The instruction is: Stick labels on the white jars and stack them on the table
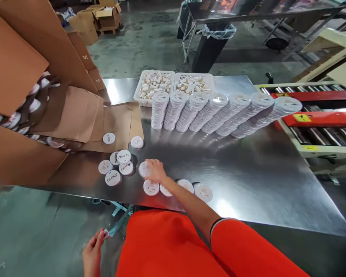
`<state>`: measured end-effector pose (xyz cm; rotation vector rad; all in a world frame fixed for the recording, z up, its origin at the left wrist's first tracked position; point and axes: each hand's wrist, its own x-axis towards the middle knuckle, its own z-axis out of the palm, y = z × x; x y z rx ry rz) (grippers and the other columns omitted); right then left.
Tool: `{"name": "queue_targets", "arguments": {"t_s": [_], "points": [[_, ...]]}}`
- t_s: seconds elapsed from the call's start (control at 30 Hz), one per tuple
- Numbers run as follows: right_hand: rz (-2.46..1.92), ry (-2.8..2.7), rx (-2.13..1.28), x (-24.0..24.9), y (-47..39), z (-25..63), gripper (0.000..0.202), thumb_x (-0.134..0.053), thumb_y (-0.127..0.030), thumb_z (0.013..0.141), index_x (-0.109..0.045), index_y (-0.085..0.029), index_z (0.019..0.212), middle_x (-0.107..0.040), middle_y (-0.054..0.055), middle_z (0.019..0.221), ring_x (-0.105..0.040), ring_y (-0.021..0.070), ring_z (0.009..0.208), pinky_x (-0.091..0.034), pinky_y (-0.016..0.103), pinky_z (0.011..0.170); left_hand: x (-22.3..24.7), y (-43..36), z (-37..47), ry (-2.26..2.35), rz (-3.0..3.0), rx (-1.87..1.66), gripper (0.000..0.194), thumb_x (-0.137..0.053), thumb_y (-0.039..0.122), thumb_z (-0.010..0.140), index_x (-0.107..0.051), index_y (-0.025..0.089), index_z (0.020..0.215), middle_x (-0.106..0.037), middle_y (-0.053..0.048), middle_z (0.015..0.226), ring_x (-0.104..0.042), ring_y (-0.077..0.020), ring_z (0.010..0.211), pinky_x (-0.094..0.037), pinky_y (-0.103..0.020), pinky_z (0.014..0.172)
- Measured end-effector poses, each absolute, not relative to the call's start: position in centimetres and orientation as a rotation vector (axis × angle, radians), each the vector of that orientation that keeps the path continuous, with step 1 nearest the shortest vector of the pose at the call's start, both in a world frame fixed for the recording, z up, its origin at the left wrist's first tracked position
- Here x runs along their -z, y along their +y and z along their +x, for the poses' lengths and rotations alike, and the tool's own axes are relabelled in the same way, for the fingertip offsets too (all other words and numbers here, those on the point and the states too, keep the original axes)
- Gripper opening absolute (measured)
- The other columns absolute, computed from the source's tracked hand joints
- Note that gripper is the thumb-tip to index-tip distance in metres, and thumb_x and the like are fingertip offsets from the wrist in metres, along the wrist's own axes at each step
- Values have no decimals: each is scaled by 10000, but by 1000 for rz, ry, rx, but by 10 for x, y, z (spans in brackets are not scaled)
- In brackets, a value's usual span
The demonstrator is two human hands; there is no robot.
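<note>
Though twelve containers (143, 169) loose, seven stacks (207, 112)

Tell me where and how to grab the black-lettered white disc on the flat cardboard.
Best pinched, probably, at opposite points of its rim, coming from above: the disc is round, lies flat with its lettering up on the cardboard, and no other disc overlaps it.

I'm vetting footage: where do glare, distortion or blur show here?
Head view: white glare on the shiny silver metal table, front edge and back left; head view: the rightmost column of round whitish plastic containers slants outward, probably wide-angle distortion; head view: the round white disc at the bare right hand looks soft, print unreadable.
</note>
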<state>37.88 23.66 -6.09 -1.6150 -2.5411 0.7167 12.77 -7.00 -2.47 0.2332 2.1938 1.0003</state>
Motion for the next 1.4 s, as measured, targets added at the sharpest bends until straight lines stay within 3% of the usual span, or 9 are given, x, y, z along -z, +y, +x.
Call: {"name": "queue_targets", "arguments": {"t_s": [0.17,0.4,0.63,0.7,0.8,0.93,1.03,1.17,1.4], "points": [[-1359,-2707,-692,65,172,330,949,-776,-559,701,-399,-189,1489,-578,157,1312,-485,326,1203,-325,463,1055,19,-55,121,2135,229,-950,512,-746,625,557,-761,169,788,-790,-99,806,-751,-343,875,-611,-435,803],[-1386,-2806,-613,85,155,338,895,-714,-513,798,-343,-158,1531,-518,196,1418,-445,348,1278,-255,541,1113,22,-47,105,2151,211,-926,561,-760,607,464,-765,158,800,-793,-104,842,-733,-365,952,-586,-439,837],[-1524,-2561,-873,72,151,350,901,-799,-442,741,-409,-128,1490,-359,241,1550,-289,402,1437,-173,605,1172,4,-30,112,2104,337,-975,521,-771,601,525,-771,148,782,-781,-127,765,-742,-354,850,-583,-419,742],[-1461,-2354,-1042,51,145,352,731,-762,-410,779,-504,-136,1406,-455,223,1483,-375,376,1388,-256,569,1153,-8,-13,121,2080,448,-1013,498,-752,609,568,-771,156,773,-778,-113,779,-740,-314,799,-580,-393,728],[-1139,-1980,-1496,10,130,346,439,-664,-385,860,-602,-176,1241,-625,141,1258,-577,265,1163,-445,445,1021,-31,19,141,1955,697,-1106,418,-699,579,678,-765,173,750,-763,-88,818,-718,-242,736,-575,-351,712],[-865,-1484,-1876,-32,112,328,329,-693,-375,825,-626,-205,1098,-649,39,1003,-621,169,911,-518,327,831,-58,54,170,1832,1098,-1125,343,-639,464,796,-712,188,607,-720,-69,779,-664,-185,742,-530,-273,682],[-928,-1266,-1900,-47,111,328,200,-684,-351,815,-629,-201,936,-595,-5,832,-583,138,764,-513,291,722,-68,66,188,1763,1185,-1115,309,-628,436,811,-710,183,654,-717,-70,787,-654,-187,753,-524,-274,698],[-1008,-1081,-1838,-58,115,352,245,-733,-328,755,-627,-213,944,-564,-25,786,-559,128,694,-505,272,646,-73,73,209,1633,1070,-1082,344,-694,434,746,-719,164,958,-740,-96,955,-678,-223,867,-544,-311,783],[-1069,-964,-1760,-67,116,390,301,-805,-418,681,-642,-217,833,-572,-40,697,-530,118,626,-468,256,578,-81,81,246,1624,1079,-963,339,-644,525,761,-636,186,747,-647,-26,707,-583,-174,678,-489,-264,655]]}}
